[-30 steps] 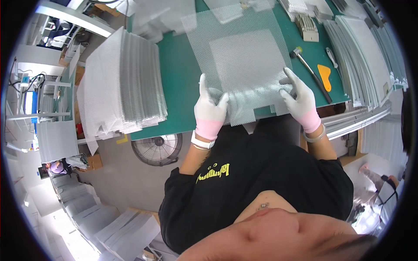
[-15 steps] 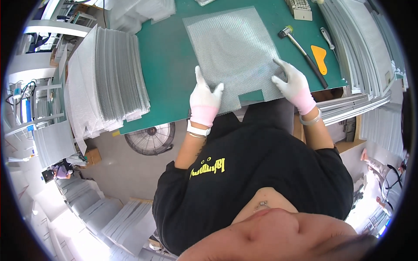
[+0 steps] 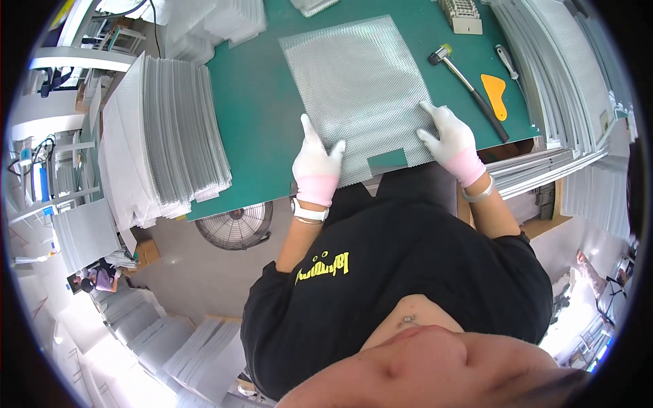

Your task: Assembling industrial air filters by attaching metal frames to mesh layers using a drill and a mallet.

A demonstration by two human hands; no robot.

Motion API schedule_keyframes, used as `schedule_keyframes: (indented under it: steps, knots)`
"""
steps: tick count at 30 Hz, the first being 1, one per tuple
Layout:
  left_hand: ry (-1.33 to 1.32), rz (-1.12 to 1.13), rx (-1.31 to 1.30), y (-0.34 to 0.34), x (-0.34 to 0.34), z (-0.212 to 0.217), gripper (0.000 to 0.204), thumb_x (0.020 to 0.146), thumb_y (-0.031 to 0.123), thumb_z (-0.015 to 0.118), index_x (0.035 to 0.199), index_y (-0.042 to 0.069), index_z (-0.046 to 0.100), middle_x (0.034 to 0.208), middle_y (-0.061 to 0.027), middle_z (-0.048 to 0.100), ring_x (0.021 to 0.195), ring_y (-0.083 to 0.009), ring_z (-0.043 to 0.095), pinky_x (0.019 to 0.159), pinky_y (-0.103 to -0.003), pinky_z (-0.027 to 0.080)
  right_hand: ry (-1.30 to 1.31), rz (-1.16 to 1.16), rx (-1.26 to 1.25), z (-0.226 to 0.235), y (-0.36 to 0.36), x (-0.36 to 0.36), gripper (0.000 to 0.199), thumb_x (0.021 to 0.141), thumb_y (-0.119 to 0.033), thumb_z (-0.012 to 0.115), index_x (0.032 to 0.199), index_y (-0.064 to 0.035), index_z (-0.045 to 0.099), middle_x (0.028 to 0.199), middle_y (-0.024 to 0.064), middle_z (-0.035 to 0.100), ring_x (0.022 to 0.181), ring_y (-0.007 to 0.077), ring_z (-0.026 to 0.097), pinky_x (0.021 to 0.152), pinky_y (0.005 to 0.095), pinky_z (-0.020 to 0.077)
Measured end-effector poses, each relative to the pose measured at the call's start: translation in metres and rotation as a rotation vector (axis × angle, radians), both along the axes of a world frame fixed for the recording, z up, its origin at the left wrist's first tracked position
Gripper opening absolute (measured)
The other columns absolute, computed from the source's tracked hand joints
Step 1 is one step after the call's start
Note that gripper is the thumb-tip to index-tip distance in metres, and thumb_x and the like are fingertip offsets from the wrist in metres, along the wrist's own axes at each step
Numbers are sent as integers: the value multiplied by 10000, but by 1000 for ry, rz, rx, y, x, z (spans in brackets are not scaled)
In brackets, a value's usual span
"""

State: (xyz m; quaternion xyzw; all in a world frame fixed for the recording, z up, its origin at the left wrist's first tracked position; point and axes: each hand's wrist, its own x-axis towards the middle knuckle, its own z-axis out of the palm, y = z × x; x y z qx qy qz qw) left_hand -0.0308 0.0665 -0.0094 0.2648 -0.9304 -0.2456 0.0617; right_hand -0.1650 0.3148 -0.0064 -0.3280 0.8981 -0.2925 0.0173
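A silvery mesh sheet (image 3: 360, 81) with a rectangular cutout near its near edge lies on the green tabletop (image 3: 252, 102). My left hand (image 3: 316, 163), in a white glove with a pink cuff, holds the sheet's near left edge, thumb on top and forefinger stretched along the side. On the near right edge my right hand (image 3: 452, 143), gloved the same way, has its thumb and forefinger tips on the mesh. The remaining fingers of both hands are mostly hidden. Between the hands the mesh looks slightly rippled.
Left of the sheet stands a thick stack of mesh panels (image 3: 180, 129). A hammer (image 3: 469, 88), a yellow scraper (image 3: 494, 95) and a white-handled tool (image 3: 505, 60) lie to the right. More stacked panels (image 3: 544, 75) line the right side. A floor fan (image 3: 236, 224) sits below the table.
The whole view has shifted slightly. Both hands keep their places at the sheet's near edges, and the light pattern on the mesh differs.
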Motion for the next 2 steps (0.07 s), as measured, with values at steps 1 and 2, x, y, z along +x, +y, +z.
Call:
schedule_keyframes:
  steps: [1, 2]
  knots:
    - [37, -9, -55, -1, 1, -5, 981, 827, 303, 775, 1537, -67, 208, 1226, -260, 630, 975, -380, 677, 807, -417, 554, 3, 1, 23, 0, 0, 0, 527, 853, -233, 720, 1342, -120, 560, 983, 124, 600, 871, 319, 628, 763, 392, 523]
    - [39, -10, -56, -1, 0, -5, 981, 827, 303, 775, 1537, -67, 208, 1226, -260, 630, 975, -380, 677, 807, -417, 554, -19, -6, 54, 2, 0, 0, 543, 850, -242, 724, 1351, -127, 552, 987, 123, 601, 887, 318, 628, 773, 392, 523]
